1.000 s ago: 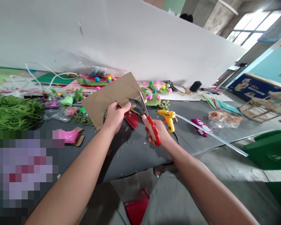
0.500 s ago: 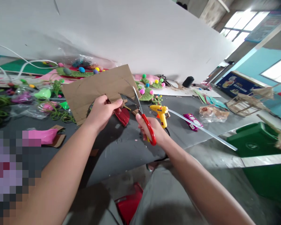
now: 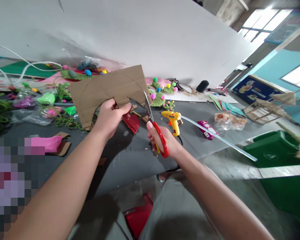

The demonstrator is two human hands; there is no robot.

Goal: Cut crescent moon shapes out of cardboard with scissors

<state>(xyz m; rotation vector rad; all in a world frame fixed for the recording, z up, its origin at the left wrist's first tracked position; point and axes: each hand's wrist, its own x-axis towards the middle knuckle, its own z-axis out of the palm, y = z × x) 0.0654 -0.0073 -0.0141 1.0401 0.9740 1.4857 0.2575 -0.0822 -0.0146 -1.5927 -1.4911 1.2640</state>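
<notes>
A flat brown cardboard piece [image 3: 107,90], with a curved notch cut from its lower edge, is held raised, up and left of the yellow glue gun [image 3: 172,120]. Red-handled scissors [image 3: 155,130] are held just left of that gun, blades pointed up at the cardboard's right edge.

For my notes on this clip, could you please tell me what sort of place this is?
Likely a craft workshop: a yellow glue gun lies on the grey table, coloured pom-poms are scattered behind it, and the right hand holds red scissors to a cardboard sheet.
</notes>
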